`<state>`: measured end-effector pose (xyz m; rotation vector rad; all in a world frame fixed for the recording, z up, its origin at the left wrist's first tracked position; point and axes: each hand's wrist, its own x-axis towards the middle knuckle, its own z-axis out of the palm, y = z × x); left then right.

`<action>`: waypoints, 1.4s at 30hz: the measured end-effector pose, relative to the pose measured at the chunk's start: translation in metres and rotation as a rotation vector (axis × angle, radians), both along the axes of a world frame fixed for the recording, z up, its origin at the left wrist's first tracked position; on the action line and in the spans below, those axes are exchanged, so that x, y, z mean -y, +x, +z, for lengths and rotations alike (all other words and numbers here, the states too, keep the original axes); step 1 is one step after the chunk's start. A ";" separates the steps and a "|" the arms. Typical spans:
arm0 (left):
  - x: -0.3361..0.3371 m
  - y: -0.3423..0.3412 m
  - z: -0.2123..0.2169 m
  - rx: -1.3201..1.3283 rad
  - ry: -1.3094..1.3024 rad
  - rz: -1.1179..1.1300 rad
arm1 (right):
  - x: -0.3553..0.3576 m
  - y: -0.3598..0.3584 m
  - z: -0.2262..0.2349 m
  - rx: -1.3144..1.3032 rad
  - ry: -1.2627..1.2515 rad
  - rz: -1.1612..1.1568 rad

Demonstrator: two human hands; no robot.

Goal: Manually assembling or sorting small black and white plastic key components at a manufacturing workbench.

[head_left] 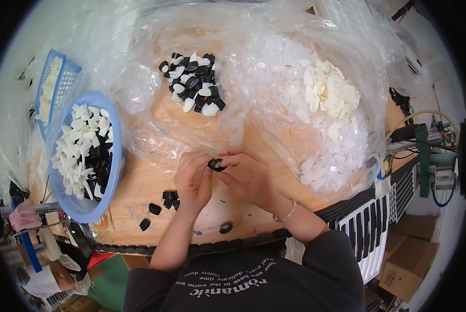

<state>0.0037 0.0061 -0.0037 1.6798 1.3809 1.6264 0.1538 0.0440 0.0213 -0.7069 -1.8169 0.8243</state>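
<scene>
Over the table's front half, my two hands meet at a small black oval ring-like part [215,165]. My left hand [193,182] pinches it from the left, thumb and fingertips closed. My right hand [249,179] grips its other side with thumb and forefinger. Something pale shows inside the part, too small to make out. Left of my left wrist lie several loose black parts [170,199], and a round black one [226,228] rests between my forearms. Beyond my hands, black parts and white oval pieces are heaped together in a mixed pile [194,80] on clear plastic sheeting.
A blue basin [119,151] of white and black pieces stands at left, with a blue mesh basket [67,78] behind it. Cream ovals [330,91] and translucent white pieces [342,156] spread on plastic at right. A white slatted rack [365,234] and machinery [441,156] flank the right side.
</scene>
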 end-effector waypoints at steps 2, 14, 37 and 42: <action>-0.002 0.000 0.003 -0.056 0.025 0.040 | -0.001 0.002 -0.003 -0.003 -0.074 0.019; 0.002 0.001 0.008 -0.108 0.040 0.059 | -0.003 0.004 -0.003 0.063 0.018 0.020; -0.004 -0.010 0.000 -0.295 0.082 -0.054 | -0.002 0.011 -0.004 0.114 0.013 0.045; -0.006 -0.006 0.006 -0.097 -0.024 -0.127 | 0.000 0.008 0.000 0.092 0.076 -0.004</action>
